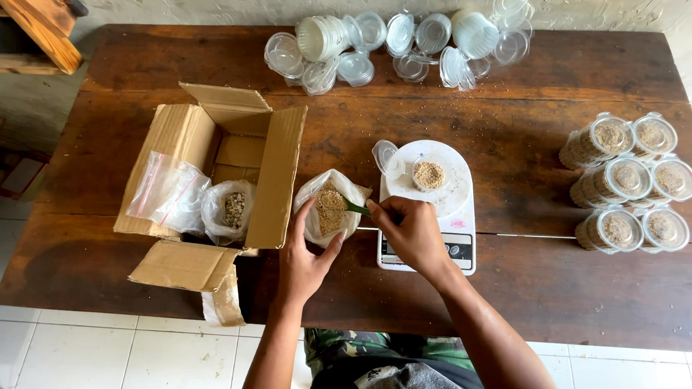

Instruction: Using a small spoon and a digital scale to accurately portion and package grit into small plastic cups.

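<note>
Plastic bag [329, 209] of grain: left hand [304, 256] grips | right hand [415, 235] grips green scoop [357, 209] | scale cup [429, 175]: grain

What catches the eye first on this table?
At the centre, the right hand dips a green scoop into a plastic bag of grain that the left hand steadies, beside a white scale bearing a small filled cup. Stacks of filled cups stand at the right, an open cardboard box at the left.

The person is wearing green camouflage trousers [352, 349] and a grey cloth [410, 387] over the lap. Both arms are showing bare, no sleeves, below the two hands.
</note>
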